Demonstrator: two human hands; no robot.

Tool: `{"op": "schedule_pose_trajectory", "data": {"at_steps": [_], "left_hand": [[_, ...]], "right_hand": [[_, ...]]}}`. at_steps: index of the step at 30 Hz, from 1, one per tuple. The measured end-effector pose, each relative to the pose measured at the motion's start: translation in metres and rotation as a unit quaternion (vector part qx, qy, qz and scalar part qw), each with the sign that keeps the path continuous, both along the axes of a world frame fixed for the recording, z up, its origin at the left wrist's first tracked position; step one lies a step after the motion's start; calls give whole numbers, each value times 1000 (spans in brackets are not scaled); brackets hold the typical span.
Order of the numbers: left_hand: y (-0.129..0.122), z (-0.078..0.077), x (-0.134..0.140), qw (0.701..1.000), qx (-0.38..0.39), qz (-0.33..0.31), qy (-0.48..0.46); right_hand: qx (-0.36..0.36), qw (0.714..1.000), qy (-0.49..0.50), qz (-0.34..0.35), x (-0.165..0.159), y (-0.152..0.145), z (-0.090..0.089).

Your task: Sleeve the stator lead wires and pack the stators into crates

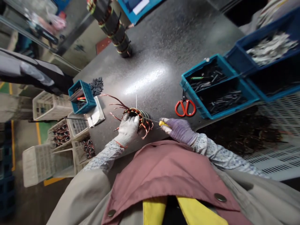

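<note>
A motor stator (145, 118) with copper windings lies on the dark worktop close to my body. Copper leads (117, 99) stick out to its left, and more hang loose at its lower right. My left hand (128, 128), in a white knit glove, grips the stator's rim with the fingers partly inside its opening. In a purple and white glove, my right hand (179, 128) is closed around the yellow handle (163, 123) of a tool. The tool's thin metal shaft (153, 120) points left to the stator's edge; whether its tip touches the windings I cannot tell. A thin white strand (136, 101) rises behind the stator.
Red-handled scissors (185, 107) lie right, beside a teal divided bin (212, 117) of black tubes. A small teal box (81, 109) and black sleeves (96, 86) sit left. Stacked stators (117, 34) stand at the back. White crates (50, 106) and another person's sleeve (35, 73) are far left.
</note>
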State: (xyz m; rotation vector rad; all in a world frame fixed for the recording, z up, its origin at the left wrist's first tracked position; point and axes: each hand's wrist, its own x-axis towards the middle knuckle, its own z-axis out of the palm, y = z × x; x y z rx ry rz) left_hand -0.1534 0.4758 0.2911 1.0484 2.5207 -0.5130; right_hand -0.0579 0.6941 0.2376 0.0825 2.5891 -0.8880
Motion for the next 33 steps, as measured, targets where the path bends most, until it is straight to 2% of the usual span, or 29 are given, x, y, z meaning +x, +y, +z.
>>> {"op": "schedule_pose_trajectory", "data": {"at_steps": [3,7,13,17,20,22,25,27,28,30,33], "left_hand": [[-4,-7,0,1000,11,16,9],[-7,-8,-5,999,-13,23,-29],[-3,-6,-17,998,-42,3,-56],[0,-10,-22,996,-56,10,-71],[3,-13,-23,994,-76,15,-81],[5,-14,-23,993,-86,16,-84],[7,-15,-24,992,-98,29,-78],[7,-16,-24,991,-107,32,-70],[7,-16,-24,991,-109,29,-68],[6,-18,-24,993,-101,21,-61],[8,-21,-24,995,-82,14,-47]], "right_hand": [[-2,1000,-16,10,-4,-5,-3],[6,1000,-7,22,-7,-11,-8],[70,993,9,94,-23,-2,-6],[13,990,9,142,-41,12,-17],[-13,985,40,165,-61,8,-16],[-52,986,66,145,-72,-7,-11],[-199,977,34,65,-78,-35,-7],[-286,958,-12,22,-73,-46,-12],[-305,952,-25,12,-68,-45,-16],[-300,954,-20,12,-56,-31,-30],[-205,978,-12,21,-37,11,-52]]}}
